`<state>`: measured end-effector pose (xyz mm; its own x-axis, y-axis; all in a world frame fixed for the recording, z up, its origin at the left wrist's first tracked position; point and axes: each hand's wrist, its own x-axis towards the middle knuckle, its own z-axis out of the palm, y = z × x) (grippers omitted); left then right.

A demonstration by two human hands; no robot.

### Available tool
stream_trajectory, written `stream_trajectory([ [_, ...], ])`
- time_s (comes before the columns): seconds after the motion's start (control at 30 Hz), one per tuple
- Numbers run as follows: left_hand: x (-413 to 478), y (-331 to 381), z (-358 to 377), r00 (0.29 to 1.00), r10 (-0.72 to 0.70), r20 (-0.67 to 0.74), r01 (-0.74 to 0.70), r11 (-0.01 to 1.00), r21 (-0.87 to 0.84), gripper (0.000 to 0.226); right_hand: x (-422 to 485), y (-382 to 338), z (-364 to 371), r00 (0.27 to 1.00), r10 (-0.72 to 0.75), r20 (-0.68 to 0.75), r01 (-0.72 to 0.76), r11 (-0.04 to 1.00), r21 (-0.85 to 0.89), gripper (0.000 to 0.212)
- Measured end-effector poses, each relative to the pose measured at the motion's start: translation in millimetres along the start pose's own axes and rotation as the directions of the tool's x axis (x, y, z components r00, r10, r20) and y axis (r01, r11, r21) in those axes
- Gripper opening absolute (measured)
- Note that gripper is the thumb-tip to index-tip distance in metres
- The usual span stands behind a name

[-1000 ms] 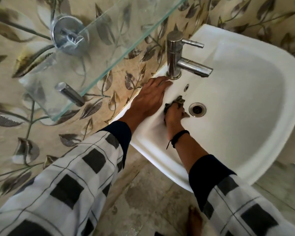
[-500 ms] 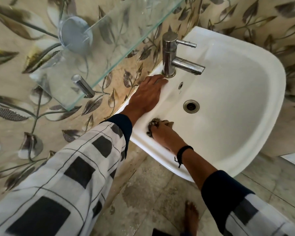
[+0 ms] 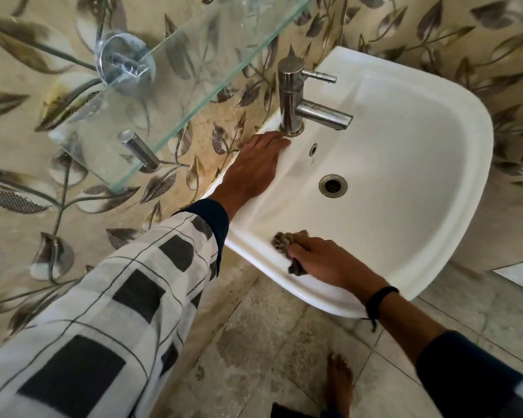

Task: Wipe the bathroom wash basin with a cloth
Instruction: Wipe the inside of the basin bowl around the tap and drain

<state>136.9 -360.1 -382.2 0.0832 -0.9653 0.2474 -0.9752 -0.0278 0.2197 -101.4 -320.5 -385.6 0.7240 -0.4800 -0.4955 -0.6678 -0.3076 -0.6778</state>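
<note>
cloth (image 3: pixel 283 240) in right hand (image 3: pixel 323 263) grip at basin (image 3: pixel 435 176) near rim | left hand (image 3: pixel 254 167) flat by tap (image 3: pixel 290 98)

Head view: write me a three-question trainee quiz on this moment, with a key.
1. True or false: the right hand grips the cloth at the near edge of the basin.
2. The left hand is: A) flat on the rim beside the tap; B) curled round the tap; C) on the cloth.
3. Which wrist wears the black band?
Key: 1 true; 2 A; 3 the right.
</note>
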Motion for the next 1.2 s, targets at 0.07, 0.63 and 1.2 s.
stream_trajectory([
  [0.07,0,-1,0,1.000,0.002,0.001,-0.002,1.000,0.005,0.039,-8,16,-11,0.997,0.040,0.060,-0.032,0.991,-0.132,0.020],
  [0.63,-2,3,1,1.000,-0.007,0.027,0.006,1.000,0.004,0.037,-13,40,-22,0.974,0.099,0.202,0.004,0.890,-0.455,0.039],
  [1.2,0,6,3,0.999,0.024,0.025,-0.025,0.999,0.036,0.036,-4,36,-14,0.980,0.120,0.158,-0.036,0.891,-0.452,0.049],
])
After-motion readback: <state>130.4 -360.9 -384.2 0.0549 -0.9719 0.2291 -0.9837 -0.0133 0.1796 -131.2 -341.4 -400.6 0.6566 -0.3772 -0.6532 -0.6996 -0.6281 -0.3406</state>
